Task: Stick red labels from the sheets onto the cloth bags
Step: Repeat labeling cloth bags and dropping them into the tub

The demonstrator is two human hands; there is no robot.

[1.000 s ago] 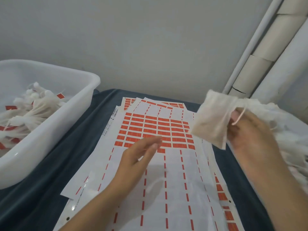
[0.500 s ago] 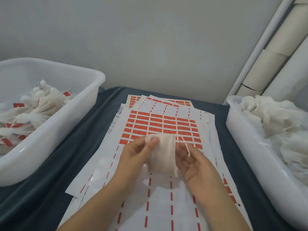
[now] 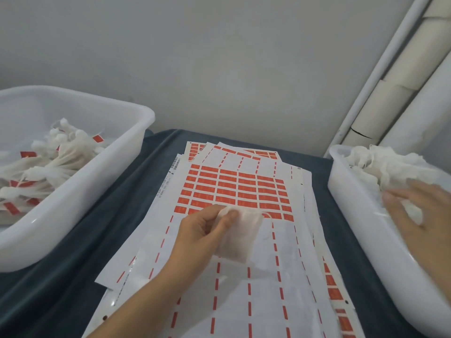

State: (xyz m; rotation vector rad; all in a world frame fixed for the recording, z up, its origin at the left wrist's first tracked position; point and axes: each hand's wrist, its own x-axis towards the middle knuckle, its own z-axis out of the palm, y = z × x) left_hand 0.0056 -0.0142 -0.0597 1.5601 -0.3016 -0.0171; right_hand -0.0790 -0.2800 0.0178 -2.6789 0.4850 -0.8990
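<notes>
Item, bag (image 3: 240,236): we are pinching its top edge between thumb and fingers of our left hand (image 3: 202,230), over the sheets (image 3: 234,191), just below the remaining labels (image 3: 227,189). Right hand (image 3: 419,211): fingers are lying spread on loose bags (image 3: 380,164) in the tub (image 3: 366,230) right of the sheets. Labelled bags (image 3: 44,167) are filling the left tub (image 3: 80,203).

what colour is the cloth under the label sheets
Dark blue cloth, clearest in the head view.
</notes>
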